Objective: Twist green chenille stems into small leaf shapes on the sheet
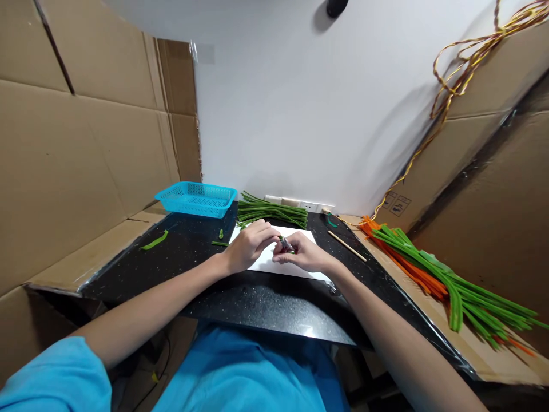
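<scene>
My left hand (250, 244) and my right hand (303, 253) meet over a white sheet (266, 263) on the black tabletop (240, 297). Both hands are closed in a pinch on a small green and dark piece (286, 245) held between the fingertips; it looks like a bent pipe cleaner, but I cannot make it out clearly. A bundle of dark green pipe cleaners (271, 211) lies just behind the sheet.
A blue plastic basket (196, 198) sits at the back left. A thin wooden stick (347, 246) lies right of the sheet. Bright green and orange pipe cleaners (437, 272) spread over cardboard on the right. Small green scraps (155, 241) lie at left. Cardboard walls flank both sides.
</scene>
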{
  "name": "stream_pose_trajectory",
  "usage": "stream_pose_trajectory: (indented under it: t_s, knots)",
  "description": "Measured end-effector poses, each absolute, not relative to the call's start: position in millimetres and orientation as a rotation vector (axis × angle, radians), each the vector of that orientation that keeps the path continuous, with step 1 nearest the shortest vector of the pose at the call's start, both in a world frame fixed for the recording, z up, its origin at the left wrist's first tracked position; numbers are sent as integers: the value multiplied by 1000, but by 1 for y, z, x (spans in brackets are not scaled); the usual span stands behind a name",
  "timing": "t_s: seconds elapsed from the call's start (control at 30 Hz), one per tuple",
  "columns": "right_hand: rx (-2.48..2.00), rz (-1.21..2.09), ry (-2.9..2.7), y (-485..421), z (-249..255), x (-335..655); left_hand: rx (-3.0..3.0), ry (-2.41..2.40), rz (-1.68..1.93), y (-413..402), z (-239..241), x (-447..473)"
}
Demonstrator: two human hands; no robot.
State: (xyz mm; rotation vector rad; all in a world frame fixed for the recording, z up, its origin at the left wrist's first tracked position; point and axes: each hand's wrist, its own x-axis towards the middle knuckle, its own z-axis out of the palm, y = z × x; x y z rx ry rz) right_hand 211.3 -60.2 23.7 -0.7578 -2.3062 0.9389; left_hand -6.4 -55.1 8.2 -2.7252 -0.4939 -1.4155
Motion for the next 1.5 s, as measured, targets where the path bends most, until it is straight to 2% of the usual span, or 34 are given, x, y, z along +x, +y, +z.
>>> stream_pose_trajectory:
  t_s: [0.63,0.87,1.13,1.5]
  knots:
    - [-825,959,-2325,-61,20,210,-2692,-480,-1396,-53,9,-10]
    - [-755,1202,-2303,-61,25,213,-2793,-517,-1542,-53,5,-9]
    - [-731,1331,-2239,-60,21,213,-2966,-644,-1579,-54,3,-5]
    - [-716,1312,-2210,-59,15,209,-2900,-609,-1553,-52,1,-6]
